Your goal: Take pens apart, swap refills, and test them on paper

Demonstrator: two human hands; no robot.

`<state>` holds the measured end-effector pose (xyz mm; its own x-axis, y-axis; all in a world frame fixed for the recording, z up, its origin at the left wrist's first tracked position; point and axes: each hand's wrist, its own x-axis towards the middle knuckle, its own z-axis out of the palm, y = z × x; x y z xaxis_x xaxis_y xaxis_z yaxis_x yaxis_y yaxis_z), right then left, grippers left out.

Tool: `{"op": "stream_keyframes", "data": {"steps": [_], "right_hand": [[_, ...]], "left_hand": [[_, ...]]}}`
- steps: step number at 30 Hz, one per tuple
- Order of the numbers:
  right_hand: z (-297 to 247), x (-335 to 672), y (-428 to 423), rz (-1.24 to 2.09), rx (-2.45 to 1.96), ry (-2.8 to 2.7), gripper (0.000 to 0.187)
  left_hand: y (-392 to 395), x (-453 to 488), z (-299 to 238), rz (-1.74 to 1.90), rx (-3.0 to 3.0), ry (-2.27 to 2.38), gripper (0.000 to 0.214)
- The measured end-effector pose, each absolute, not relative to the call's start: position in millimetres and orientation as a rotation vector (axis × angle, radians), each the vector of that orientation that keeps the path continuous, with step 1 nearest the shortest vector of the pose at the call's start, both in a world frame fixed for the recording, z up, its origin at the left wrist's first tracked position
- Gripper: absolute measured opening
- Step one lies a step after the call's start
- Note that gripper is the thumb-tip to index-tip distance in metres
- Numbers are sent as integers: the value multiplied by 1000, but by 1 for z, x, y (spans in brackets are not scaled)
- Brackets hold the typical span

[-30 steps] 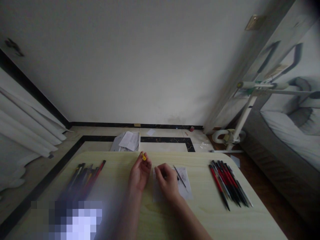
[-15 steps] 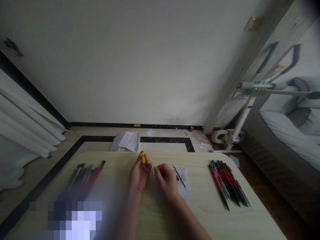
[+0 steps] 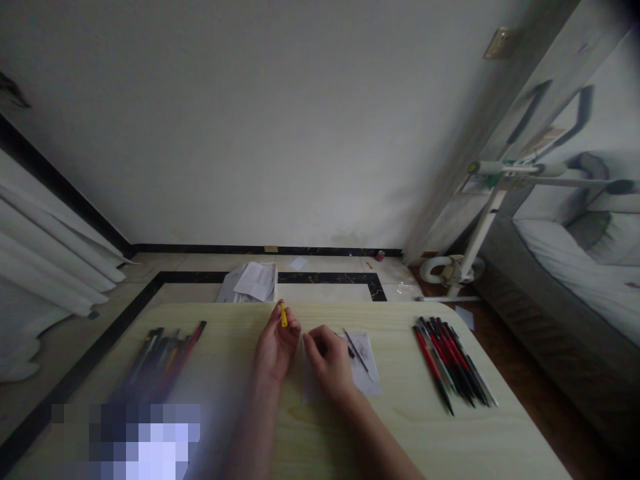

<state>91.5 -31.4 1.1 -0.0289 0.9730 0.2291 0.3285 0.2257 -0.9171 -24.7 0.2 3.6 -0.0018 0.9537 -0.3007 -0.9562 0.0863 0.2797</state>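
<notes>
Piece (image 3: 284, 315), small, slim and yellow, sits in the left hand (image 3: 276, 348), up near the twelve o'clock edge of the counter (image 3: 400, 400). The fingers of that hand are clamped on its narrow upper end, thumb against forefinger, while the wider end points towards six o'clock, free of the grip. It looks like moulded plastic: very light, stiff along its length, probably smooth enough to twist or slide if the pinch slackens. Breakage seems a small worry; dropping it and having it roll seems likelier. A fingertip pinch suits it, light but steady, on the narrow end or round the middle, leaving the wide end in reach.

The right hand (image 3: 329, 357) is at about four o'clock from the left one, over the paper (image 3: 369, 383). Its fingers curl inward with the thumb close to the forefinger; whether they meet or pinch something tiny, I cannot tell. Just beside it, towards three o'clock, a thin dark rod (image 3: 356, 350) lies slantwise on the paper. Farther out at three o'clock is a row of pens (image 3: 453, 353); at nine o'clock lies a second bunch (image 3: 169, 352), partly blurred.
</notes>
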Motion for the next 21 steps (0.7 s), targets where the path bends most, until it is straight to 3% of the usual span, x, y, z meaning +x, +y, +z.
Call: {"op": "stream_keyframes", "data": {"steps": [21], "right_hand": [[2, 92, -31, 860, -1273, -1548, 22]], "left_hand": [[-2, -25, 7, 1505, 23, 396, 20]]}}
